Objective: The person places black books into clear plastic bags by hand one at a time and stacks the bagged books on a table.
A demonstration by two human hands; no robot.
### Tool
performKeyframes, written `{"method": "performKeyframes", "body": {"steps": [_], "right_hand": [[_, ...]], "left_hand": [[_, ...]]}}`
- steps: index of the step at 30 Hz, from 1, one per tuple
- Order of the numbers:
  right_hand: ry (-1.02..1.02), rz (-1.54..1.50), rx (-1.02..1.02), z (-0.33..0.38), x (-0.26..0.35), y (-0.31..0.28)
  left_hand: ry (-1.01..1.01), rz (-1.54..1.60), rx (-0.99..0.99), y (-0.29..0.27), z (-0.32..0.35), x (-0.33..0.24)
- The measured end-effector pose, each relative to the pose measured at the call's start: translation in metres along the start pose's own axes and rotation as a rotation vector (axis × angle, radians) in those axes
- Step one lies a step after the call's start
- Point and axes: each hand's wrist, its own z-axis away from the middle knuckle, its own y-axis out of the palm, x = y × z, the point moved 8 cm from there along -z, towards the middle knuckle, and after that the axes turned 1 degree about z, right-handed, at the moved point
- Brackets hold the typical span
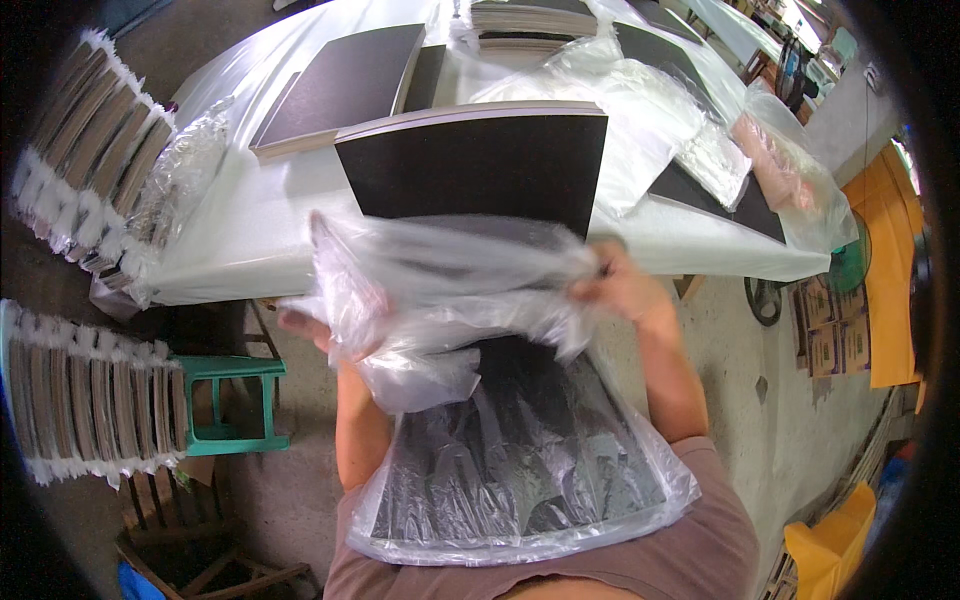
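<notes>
A clear plastic bag point(440, 525) rests on my lap with a flat black thing point(530, 430) inside it. The bag's upper part is bunched up and smeared by motion between my hands. My right hand point(625, 285) is closed on the plastic at its right side. On the other side my left hand point(308, 328) is closed on the bunched film, partly covered by it. Just beyond, a thick black-covered book point(470, 165) stands tilted at the table's edge, its pale page edge uppermost. Plastic hides its lower part.
White sheeting covers the table point(240, 235). On it lie another dark book point(345, 80), a heap of clear bags point(640, 110) and a book stack point(530, 25). Plastic-wrapped stacks point(90, 400) and a green stool point(235, 400) stand left. Cartons point(835, 325) sit right.
</notes>
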Motion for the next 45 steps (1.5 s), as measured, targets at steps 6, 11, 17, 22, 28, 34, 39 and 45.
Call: {"method": "performKeyframes", "body": {"steps": [6, 11, 17, 22, 28, 34, 39, 45], "right_hand": [[-0.409, -0.694, -0.185, 0.03, 0.013, -0.06], [-0.359, 0.123, -0.371, 0.015, 0.046, -0.054], [-0.712, 0.518, -1.154, 0.025, 0.106, -0.06], [-0.76, 0.715, -1.112, 0.009, 0.103, -0.058], [-1.051, 0.647, -1.254, 0.037, 0.092, -0.037], [-0.919, 0.562, -1.122, 0.04, 0.111, -0.042], [-0.552, 0.231, -0.608, 0.018, 0.104, -0.066], [-0.331, -0.661, -0.055, 0.008, 0.06, -0.044]], "left_hand": [[-0.114, -0.553, 0.195, -0.007, -0.007, -0.011], [0.13, -1.024, -0.004, 0.028, -0.039, -0.041], [0.677, -1.492, -0.312, 0.073, -0.062, -0.068], [0.853, -1.657, -0.231, 0.067, -0.059, -0.061], [1.201, -1.373, -0.134, 0.046, -0.013, -0.055], [0.788, -1.319, 0.068, 0.052, -0.039, -0.088], [-0.036, -0.765, -0.011, 0.011, -0.076, -0.072], [-0.301, -0.484, -0.123, 0.0, -0.073, -0.037]]}}
